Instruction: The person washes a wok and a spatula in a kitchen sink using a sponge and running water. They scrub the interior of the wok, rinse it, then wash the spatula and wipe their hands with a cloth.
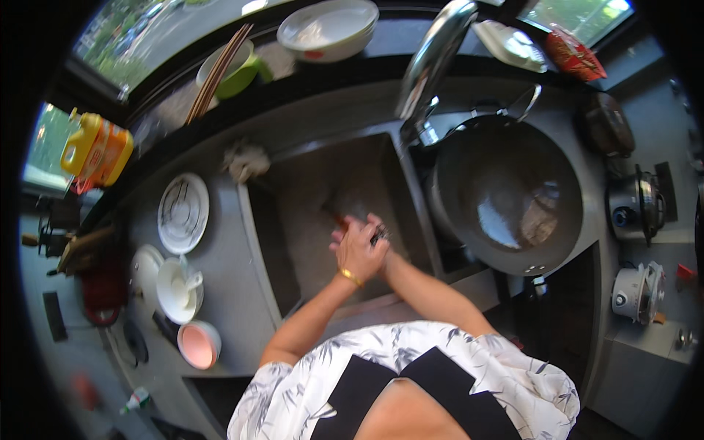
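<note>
Over the stainless steel sink [258, 236], my left hand [356, 250], with a gold bracelet at the wrist, lies across my right hand [387, 260]. Most of the right hand is hidden beneath it. A small dark, glinting thing [379, 235] shows beside the left thumb; it may be a steel wool scrubber, but blur hides what it is. Just past the fingertips is a blurred dark and reddish-brown shape [334, 212] that I cannot make out. The chrome faucet [432, 60] rises behind the sink's far right corner.
Right of the sink sits a large wok [506, 192]. A rag [246, 160] lies at the sink's far left corner. White plates [184, 213], white bowls [179, 291] and pink bowls [198, 345] stand left. The sill holds bowls [327, 27] and chopsticks [217, 77].
</note>
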A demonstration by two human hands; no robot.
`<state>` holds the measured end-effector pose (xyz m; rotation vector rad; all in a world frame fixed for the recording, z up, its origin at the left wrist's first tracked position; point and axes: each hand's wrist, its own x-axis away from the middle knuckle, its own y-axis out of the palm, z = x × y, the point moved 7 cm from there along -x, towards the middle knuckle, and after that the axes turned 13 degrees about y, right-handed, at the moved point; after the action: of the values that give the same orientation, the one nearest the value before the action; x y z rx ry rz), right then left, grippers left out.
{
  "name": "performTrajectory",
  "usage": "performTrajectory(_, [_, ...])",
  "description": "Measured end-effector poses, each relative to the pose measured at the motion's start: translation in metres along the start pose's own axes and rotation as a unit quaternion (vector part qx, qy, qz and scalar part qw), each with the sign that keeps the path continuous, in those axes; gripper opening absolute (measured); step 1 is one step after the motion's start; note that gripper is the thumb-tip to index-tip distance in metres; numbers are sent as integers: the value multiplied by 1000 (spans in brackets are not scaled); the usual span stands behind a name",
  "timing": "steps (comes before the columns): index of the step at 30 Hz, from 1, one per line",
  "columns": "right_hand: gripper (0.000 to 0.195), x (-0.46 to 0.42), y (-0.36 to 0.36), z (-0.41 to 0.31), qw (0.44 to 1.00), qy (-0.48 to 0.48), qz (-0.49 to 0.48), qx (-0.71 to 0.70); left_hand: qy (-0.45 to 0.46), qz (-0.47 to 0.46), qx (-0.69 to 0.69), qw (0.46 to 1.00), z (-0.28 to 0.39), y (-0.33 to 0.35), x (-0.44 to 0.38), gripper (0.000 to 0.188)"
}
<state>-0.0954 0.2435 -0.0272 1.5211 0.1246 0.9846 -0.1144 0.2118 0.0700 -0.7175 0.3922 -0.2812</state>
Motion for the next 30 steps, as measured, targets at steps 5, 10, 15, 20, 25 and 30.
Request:
performTrajectory(5, [53, -3, 3, -2, 999, 11, 9, -35, 38, -32, -26, 998, -45, 35, -1, 22])
performTrajectory(10, [57, -8, -10, -13, 989, -14, 147, -29, -47, -28, 17, 998, -88, 29, -5, 22])
performTrajectory(15, [65, -18, 3, -9, 991, 5, 129, 40, -148, 40, 72, 986, -148, 25, 0, 25])
performTrajectory(20, [54, -46, 26, 8, 966, 36, 160, 200, -206, 148, 280, 926, -226, 24, 8, 28])
performTrajectory(25, [22, -75, 21, 14, 938, 147, 245, 194, -275, 175, 314, 892, -234, 15, 16, 33])
performTrajectory(30, [12, -82, -46, 6, 910, 188, 240, 281, -293, 174, 199, 919, -251, 19, 46, 32])
